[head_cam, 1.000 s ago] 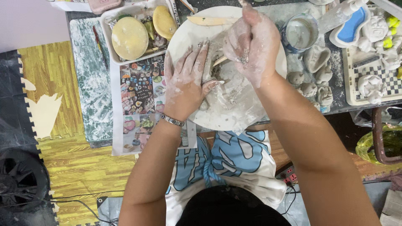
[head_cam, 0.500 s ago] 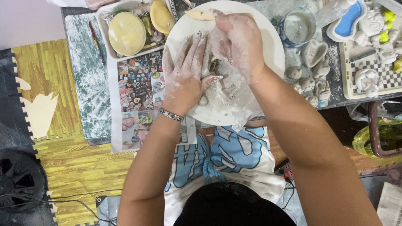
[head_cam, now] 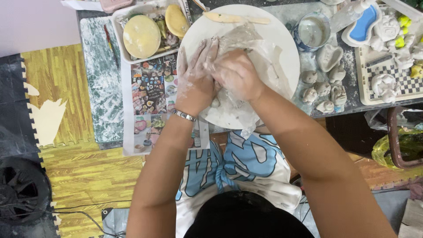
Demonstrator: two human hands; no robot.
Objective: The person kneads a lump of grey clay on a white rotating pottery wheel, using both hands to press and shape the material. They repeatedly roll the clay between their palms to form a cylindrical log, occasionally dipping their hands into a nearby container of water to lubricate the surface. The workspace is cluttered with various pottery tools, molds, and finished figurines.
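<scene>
A round white board (head_cam: 284,42) lies on the table with a crumpled clear plastic sheet (head_cam: 264,55) over it. My left hand (head_cam: 196,83), dusted with clay and wearing a metal bracelet (head_cam: 183,115), lies with fingers straight against the left side of a grey clay lump (head_cam: 215,102). My right hand (head_cam: 238,75) curls over the top of the lump and the plastic, touching the left fingers. Both hands hide most of the clay. A wooden modelling tool (head_cam: 229,17) rests at the board's far edge.
A white tray (head_cam: 132,9) with yellow sponges stands at the back left. A cup of cloudy water (head_cam: 312,31), several small clay figures (head_cam: 326,88), a blue dish (head_cam: 363,24) and a checkered tray (head_cam: 412,86) sit to the right. A printed sheet (head_cam: 152,88) lies left.
My right hand has come down from the far part of the board and closed in over the clay beside my left fingers. My left hand stays against the lump.
</scene>
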